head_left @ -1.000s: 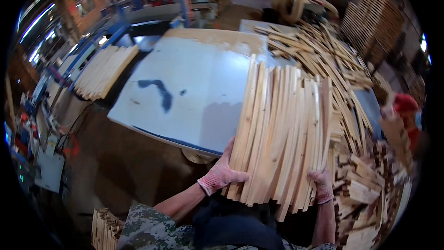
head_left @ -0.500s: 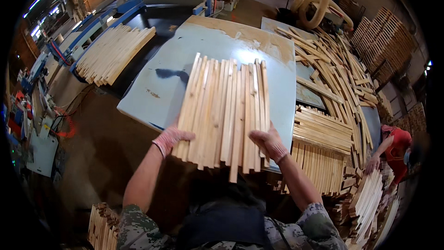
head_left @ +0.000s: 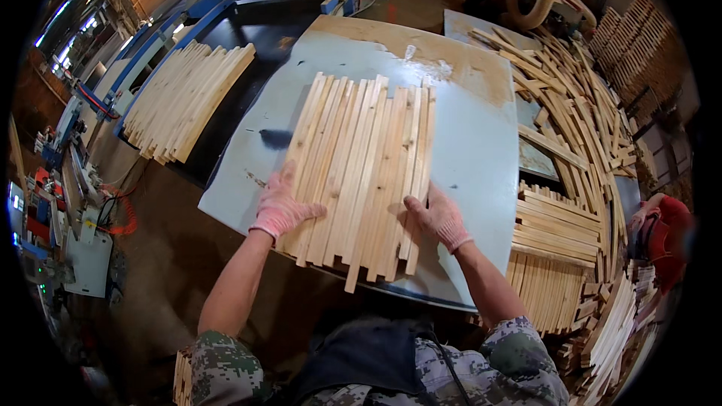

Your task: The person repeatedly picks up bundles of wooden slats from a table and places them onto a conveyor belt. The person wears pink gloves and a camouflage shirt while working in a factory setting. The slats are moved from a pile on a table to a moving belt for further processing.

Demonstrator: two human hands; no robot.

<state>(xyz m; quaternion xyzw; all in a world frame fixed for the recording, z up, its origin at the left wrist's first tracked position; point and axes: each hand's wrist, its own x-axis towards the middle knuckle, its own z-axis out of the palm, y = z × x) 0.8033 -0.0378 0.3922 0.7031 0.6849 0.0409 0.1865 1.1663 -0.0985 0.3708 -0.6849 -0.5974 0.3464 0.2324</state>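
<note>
Both gloved hands were flat on a batch of wooden slats [head_left: 361, 173] lying side by side on the grey table [head_left: 474, 150]. The left hand [head_left: 284, 207] was spread open, palm down on the near left edge of the slats, fingers splayed, not clamped round anything. The right hand [head_left: 440, 218] pressed against the near right edge, fingers loosely open too. The near ends of the slats poked out over the table's front edge. A second slat pile [head_left: 184, 98] sat left of the table.
</note>
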